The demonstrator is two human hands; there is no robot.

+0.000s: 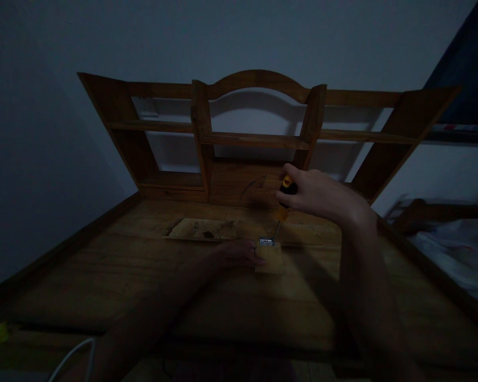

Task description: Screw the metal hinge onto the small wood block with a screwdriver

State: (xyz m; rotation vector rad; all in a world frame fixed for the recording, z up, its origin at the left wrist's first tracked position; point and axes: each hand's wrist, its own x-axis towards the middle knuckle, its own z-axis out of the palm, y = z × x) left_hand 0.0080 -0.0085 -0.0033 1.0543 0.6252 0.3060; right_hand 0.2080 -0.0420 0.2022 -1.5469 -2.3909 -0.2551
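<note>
My right hand (306,191) is wrapped round the black and yellow handle of a screwdriver (283,208). The shaft slants down, and its tip meets the right end of a small metal hinge (266,241). That hinge lies along the far edge of a small pale wooden block (269,260) on the desk. My left hand (239,253) presses against the left side of the block, its fingers at the edge and partly over the top. The screw under the tip is too small to make out.
A wooden desk (163,286) with a raised shelf unit (258,139) at its back fills the view. A worn, peeled patch (207,229) lies left of the block. A white cable (74,350) hangs at the lower left. Pale plastic or cloth (458,254) is at the right.
</note>
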